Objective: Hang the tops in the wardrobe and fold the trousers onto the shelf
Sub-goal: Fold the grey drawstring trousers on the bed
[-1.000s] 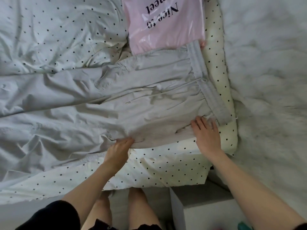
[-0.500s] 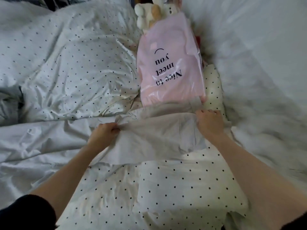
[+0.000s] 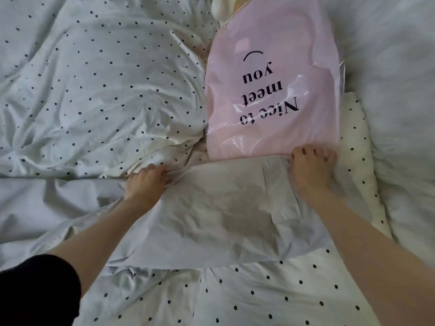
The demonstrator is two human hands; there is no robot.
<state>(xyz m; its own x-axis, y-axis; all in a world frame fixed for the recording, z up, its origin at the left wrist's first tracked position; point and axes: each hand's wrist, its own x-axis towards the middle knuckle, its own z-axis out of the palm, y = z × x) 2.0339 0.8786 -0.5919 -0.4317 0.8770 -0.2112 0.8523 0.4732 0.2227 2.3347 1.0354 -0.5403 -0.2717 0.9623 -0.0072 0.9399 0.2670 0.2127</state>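
Both hands are curled into grey cloth at the far edge of the trousers (image 3: 223, 208); the left hand (image 3: 147, 182) bunches the fabric near the crotch end, the right hand (image 3: 310, 168) pinches the waistband corner just below the pink bag (image 3: 273, 90). A second ago the trousers lay spread flat with the hands at the near edge — now that edge has been carried over and away from the person, so one half lies on the other; the first lengthwise fold looks about done. The legs trail off left across the dotted duvet (image 3: 94, 90) of the bed, not yet folded. To my eye the fold needs smoothing, then the legs brought across to the waist; the shelf and wardrobe are out of view — no tops can be seen either.
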